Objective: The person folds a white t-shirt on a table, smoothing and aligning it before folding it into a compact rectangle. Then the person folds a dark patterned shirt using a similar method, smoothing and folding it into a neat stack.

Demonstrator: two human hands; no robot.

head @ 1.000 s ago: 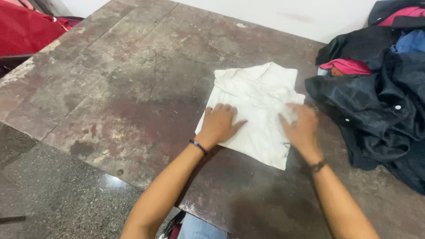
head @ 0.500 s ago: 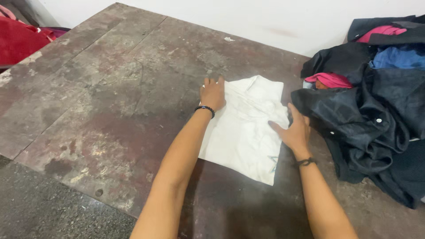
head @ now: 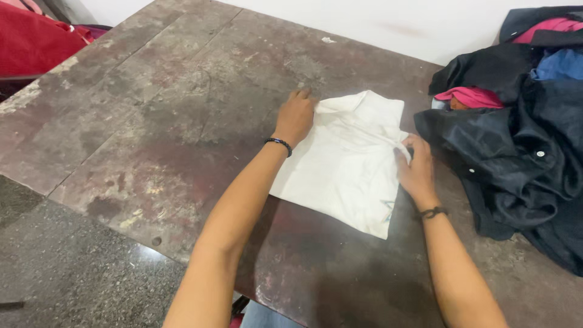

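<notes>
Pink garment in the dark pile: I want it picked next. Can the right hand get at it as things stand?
Probably yes: the right hand rests beside the dark pile, and the pink garment lies partly exposed just beyond, with only dark folds around it.

1 head view, looking steeply down from close above the table (head: 182, 109), facing its far wall edge

left of left hand (head: 296, 116): wide bare stretch of worn table (head: 152, 109), open passage. near edge below white folded cloth (head: 349, 164) also bare. right hand (head: 416, 170) hemmed in: heap of dark clothes (head: 516, 146) just beside it (black jacket nearly touching fingers), pink garment (head: 470, 97) behind. far left corner: red fabric (head: 33, 39) off table edge, well apart.
</notes>
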